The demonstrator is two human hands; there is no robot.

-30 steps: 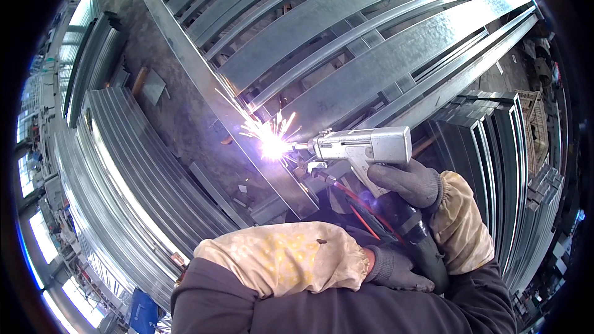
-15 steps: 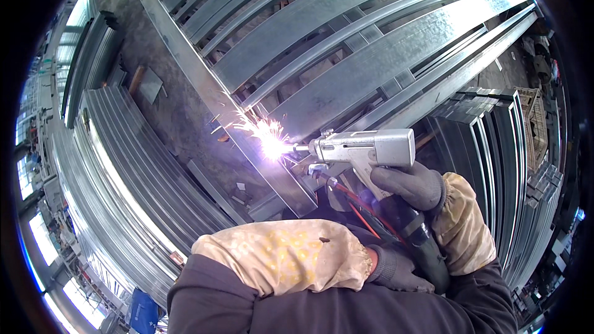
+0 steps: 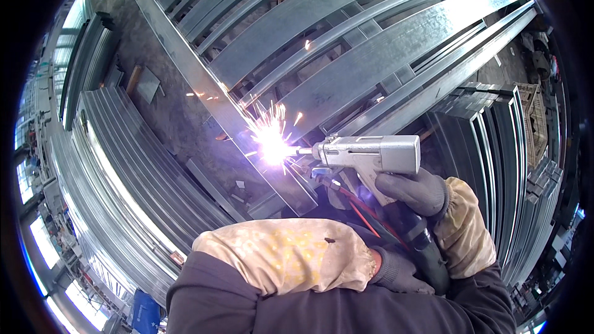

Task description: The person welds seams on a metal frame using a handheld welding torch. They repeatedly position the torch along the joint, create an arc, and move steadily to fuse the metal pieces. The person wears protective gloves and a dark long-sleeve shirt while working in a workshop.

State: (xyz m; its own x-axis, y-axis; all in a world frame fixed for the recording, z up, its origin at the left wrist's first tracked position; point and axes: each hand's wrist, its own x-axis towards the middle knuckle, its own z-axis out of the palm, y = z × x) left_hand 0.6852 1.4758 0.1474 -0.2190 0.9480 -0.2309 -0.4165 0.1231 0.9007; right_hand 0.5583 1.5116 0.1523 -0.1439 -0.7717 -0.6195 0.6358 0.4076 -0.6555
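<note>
A silver pistol-shaped welding gun [image 3: 371,151] lies nearly level, its nozzle pointing left into a bright arc [image 3: 272,148] with sparks. The arc glares on the flat steel bar [image 3: 213,108] of a metal frame and hides the spot beneath it. My right hand [image 3: 414,192], in a grey glove, is closed round the gun's grip. A thick black hose [image 3: 421,238] runs down from the grip towards me. Below, my left hand [image 3: 401,272], also gloved in grey, is curled against this hose, its fingertips partly hidden. Tan sleeve covers [image 3: 284,253] protect both forearms.
Long flat steel bars [image 3: 371,65] spread across the frame ahead. Stacked metal profiles [image 3: 142,167] lie at left, with more dark stacked tubes [image 3: 479,130] at right. Red cables [image 3: 359,207] hang below the gun. A blue object [image 3: 145,312] sits at lower left.
The welding gun and my right hand have shifted slightly right and down in view. The sparks now spread higher and wider. My left hand has hardly moved.
</note>
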